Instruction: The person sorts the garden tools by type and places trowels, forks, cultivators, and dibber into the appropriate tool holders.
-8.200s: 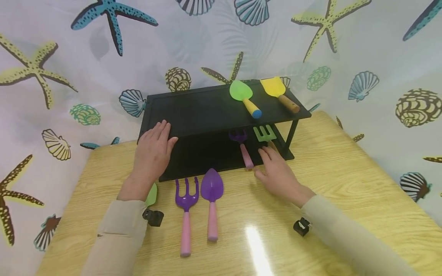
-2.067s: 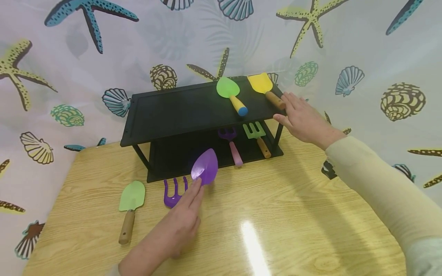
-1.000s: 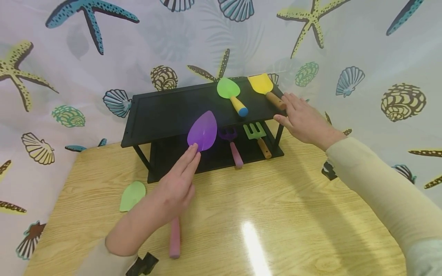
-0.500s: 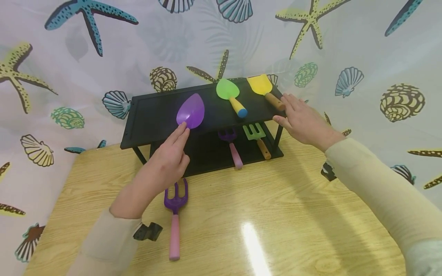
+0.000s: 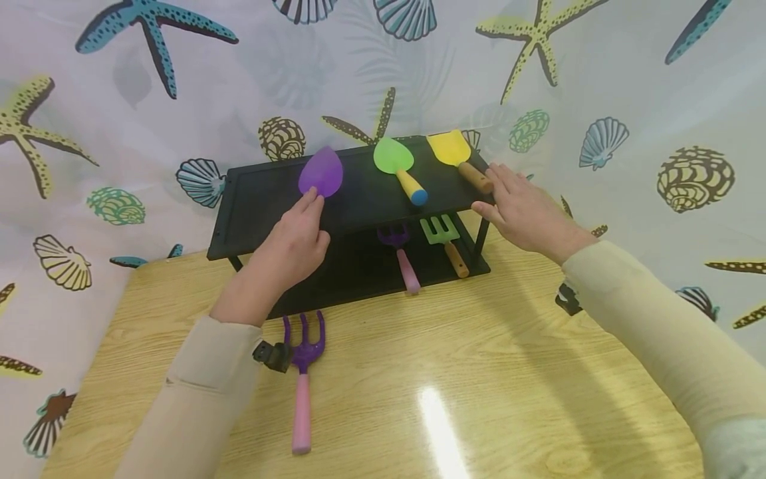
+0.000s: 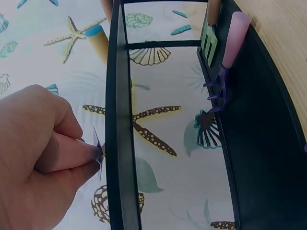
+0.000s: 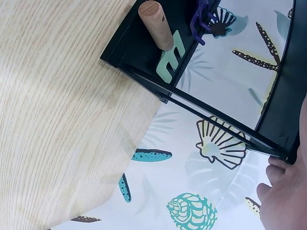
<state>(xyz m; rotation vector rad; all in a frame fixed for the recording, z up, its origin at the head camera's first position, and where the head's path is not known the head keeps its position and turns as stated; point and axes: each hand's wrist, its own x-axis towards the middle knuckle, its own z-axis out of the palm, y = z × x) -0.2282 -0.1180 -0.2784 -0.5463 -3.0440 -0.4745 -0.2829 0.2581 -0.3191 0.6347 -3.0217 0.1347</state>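
Observation:
My left hand (image 5: 293,243) grips a purple trowel (image 5: 321,171) by its pink handle (image 6: 72,152), which the hand mostly hides in the head view. The blade overlaps the left half of the black rack's top shelf (image 5: 254,199), pointing toward the back. In the left wrist view the hand is right beside the shelf's edge. My right hand (image 5: 526,213) rests against the rack's right end, fingers extended, close to the wooden handle of a yellow shovel (image 5: 450,148). A green trowel (image 5: 393,156) with a yellow handle lies between the yellow shovel and the purple trowel.
On the lower shelf lie a purple fork with a pink handle (image 5: 408,271) and a green fork (image 5: 440,230). Another purple fork (image 5: 302,406) lies on the wooden table (image 5: 479,372) in front of the rack. A patterned cloth (image 5: 347,73) hangs behind.
My left hand has lifted the purple trowel off the table and carried it up over the top shelf. My right hand went earlier from the green fork to the rack's right end and stays there.

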